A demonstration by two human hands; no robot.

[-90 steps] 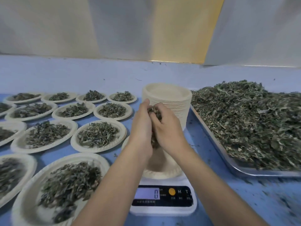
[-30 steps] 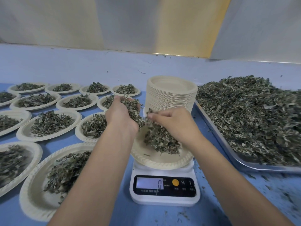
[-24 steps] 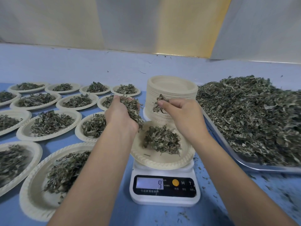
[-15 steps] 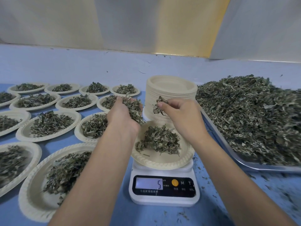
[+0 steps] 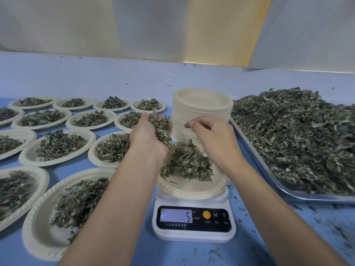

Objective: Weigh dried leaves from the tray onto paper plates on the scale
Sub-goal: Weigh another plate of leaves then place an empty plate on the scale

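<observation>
On scale (image 5: 194, 221): plate (image 5: 192, 192) w/ leaves (image 5: 188, 164)

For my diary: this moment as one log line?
left hand holds dried leaves | right hand curled over paper plate | scale shows 5

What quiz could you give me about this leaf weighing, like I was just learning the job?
1. True or false: the paper plate on the scale is empty.
2. Which hand grips a handful of dried leaves above that plate? A. left hand B. right hand C. neither
3. Fill the gap: the scale's display shows the digit ___.
Key: 1. False, a heap of leaves lies on it. 2. A. 3. 5.
</observation>
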